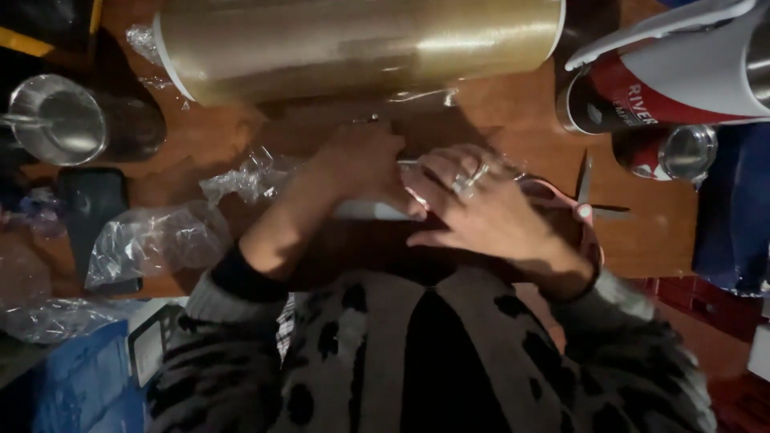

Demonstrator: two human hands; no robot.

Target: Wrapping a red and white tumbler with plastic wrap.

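My left hand (357, 164) and my right hand (477, 204) meet over a small pale flat object (365, 210) wrapped in clear film, both gripping it on the wooden table (513, 112). A ring shows on my right hand. A large roll of clear plastic film (361, 44) lies across the table just beyond my hands. Pink-handled scissors (584, 204) rest open right beside my right hand.
Crumpled clear film scraps (152, 240) and a dark phone (92, 208) lie at the left, near a metal cup (60, 120). Red-and-white cans (642, 96) and a glass (686, 151) stand at the right. A blue box (80, 385) sits lower left.
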